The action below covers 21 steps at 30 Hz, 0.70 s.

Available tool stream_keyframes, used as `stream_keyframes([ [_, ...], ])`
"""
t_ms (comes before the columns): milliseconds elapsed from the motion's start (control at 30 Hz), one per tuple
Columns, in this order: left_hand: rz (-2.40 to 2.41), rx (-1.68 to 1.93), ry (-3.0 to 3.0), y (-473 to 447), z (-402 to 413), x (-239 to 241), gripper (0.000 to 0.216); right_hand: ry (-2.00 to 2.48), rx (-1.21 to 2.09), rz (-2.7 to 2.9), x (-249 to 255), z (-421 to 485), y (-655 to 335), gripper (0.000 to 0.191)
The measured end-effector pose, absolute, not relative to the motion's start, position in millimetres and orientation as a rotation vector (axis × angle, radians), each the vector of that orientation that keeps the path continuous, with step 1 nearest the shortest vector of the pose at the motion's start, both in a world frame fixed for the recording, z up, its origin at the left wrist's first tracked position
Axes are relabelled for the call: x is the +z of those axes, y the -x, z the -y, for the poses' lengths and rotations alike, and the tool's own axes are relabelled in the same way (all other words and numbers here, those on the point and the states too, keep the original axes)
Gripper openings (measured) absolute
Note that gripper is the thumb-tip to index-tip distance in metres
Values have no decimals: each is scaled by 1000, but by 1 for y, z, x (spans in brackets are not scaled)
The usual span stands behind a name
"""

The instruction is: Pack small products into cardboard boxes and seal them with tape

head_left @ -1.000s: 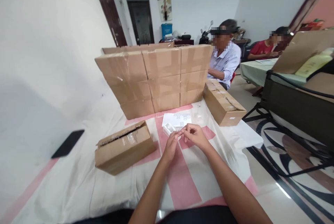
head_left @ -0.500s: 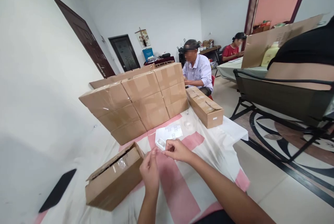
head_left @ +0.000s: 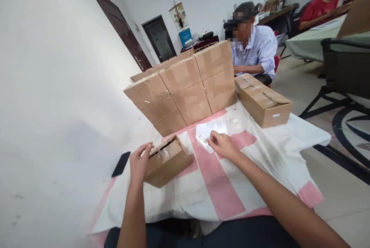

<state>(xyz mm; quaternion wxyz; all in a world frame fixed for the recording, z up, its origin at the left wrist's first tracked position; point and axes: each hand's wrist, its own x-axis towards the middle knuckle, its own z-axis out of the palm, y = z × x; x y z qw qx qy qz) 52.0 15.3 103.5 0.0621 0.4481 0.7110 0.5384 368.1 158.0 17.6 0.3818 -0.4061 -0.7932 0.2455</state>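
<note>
1. Take the small white box [head_left: 204,145] as the middle of the dial, twelve pointing away from the worker. It sits on the cloth-covered tabletop [head_left: 225,194], in front of the worker, against or over the near edge of a printed sheet [head_left: 212,126] at twelve to one.
2. The right hand [head_left: 224,144] comes in from three o'clock, fingers curled together at the box's rim. From where I stand I can't tell whether they pinch something there or merely touch it.
3. The left hand [head_left: 139,160] is out at nine, by the near carton [head_left: 170,163]. Its thumb and index tips are close together, the rest loosely bent; anything tiny between them is beyond my sight, as is whether they touch the cardboard.
4. A dark phone-like slab [head_left: 121,164] lies beyond that hand, also near nine. The stacked cartons [head_left: 187,105] stand at eleven to twelve, a long carton [head_left: 261,105] at two.
5. A person in a pale shirt [head_left: 264,44] sits at one.
6. I'd judge the step in hand to be fine fingertip handling at the box; the next move calls for a light pinch and a steady box.
</note>
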Motion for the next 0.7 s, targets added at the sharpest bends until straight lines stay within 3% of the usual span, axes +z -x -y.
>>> stream_keyframes([
  [100, -1874, 1588, -1219, -29, -32, 87, 55, 906, 713, 2087, 17, -145, -357, 8],
  [167, -1697, 1590, -1092, -26, -37, 78, 60, 845, 751, 2116, 18, -135, -348, 18],
  [433, -1507, 1558, -987, -57, -40, 72, 50, 514, 856, 2388, 33, -146, -293, 120],
  [700, -1413, 1638, -944, -58, -9, 89, 45, 321, 975, 2344, 21, -159, -303, 106],
])
